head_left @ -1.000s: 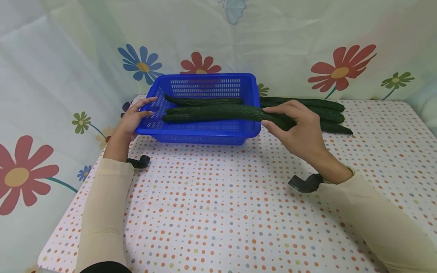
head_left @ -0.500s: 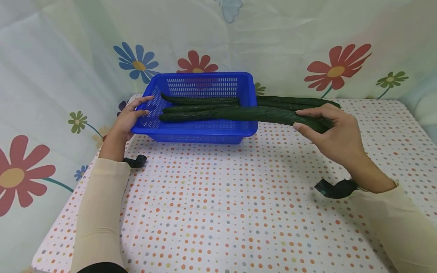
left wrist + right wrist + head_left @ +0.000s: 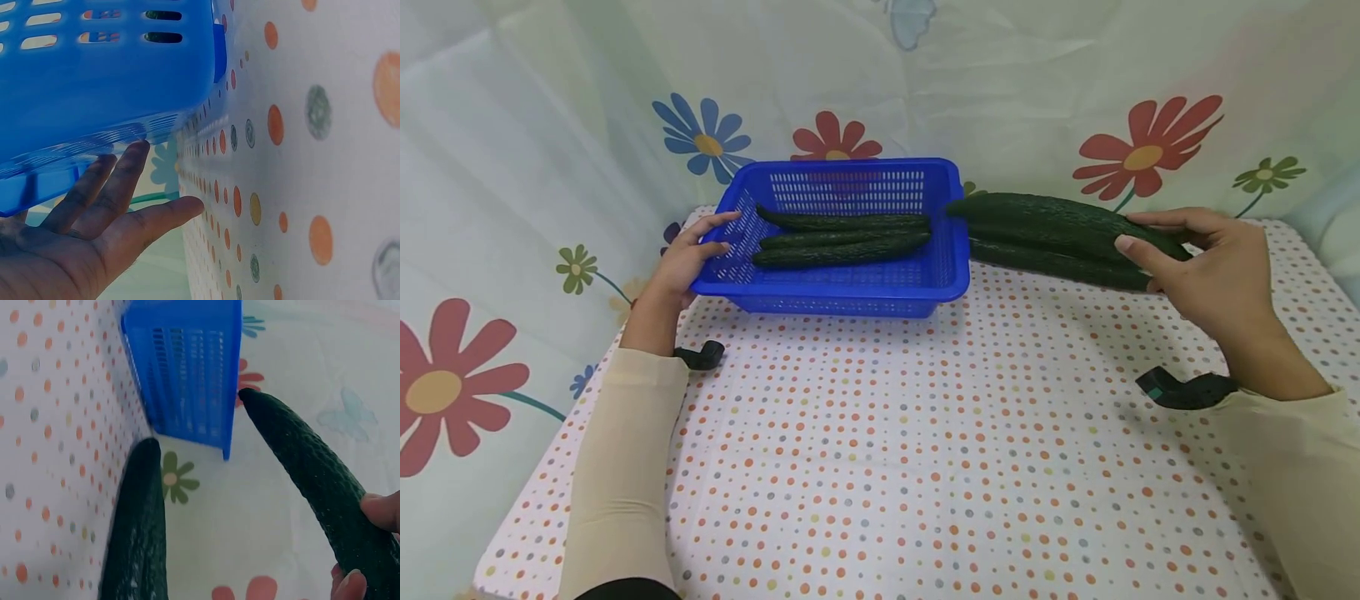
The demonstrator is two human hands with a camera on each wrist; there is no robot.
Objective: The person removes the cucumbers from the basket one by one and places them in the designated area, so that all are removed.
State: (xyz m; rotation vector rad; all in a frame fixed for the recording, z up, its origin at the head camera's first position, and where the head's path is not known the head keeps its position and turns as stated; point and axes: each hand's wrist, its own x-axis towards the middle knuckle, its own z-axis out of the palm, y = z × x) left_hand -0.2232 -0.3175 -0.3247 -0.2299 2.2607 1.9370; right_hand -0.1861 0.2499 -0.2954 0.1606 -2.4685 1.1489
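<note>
A blue slotted basket (image 3: 842,293) stands at the back left of the dotted table, with three dark green cucumbers (image 3: 842,237) lying lengthwise in it. My left hand (image 3: 711,237) rests on the basket's left wall; its straight fingers (image 3: 119,181) lie against the basket (image 3: 106,81). My right hand (image 3: 1138,233) grips one end of another cucumber (image 3: 1045,218) and holds it in the air to the right of the basket, its free tip close to the basket's right rim. The right wrist view shows this cucumber (image 3: 306,469) pointing at the basket (image 3: 187,375).
One more cucumber (image 3: 1052,262) lies on the table under the held one, also seen as the cucumber (image 3: 137,531) in the right wrist view. Flowered cloth walls (image 3: 512,208) close in the table at the back and left. Polka-dot tablecloth (image 3: 887,458) covers the near half.
My right hand let go of the cucumber it was laying in the basket, moved right, gripped another from the pile and lifted it. The left hand stayed on the basket.
</note>
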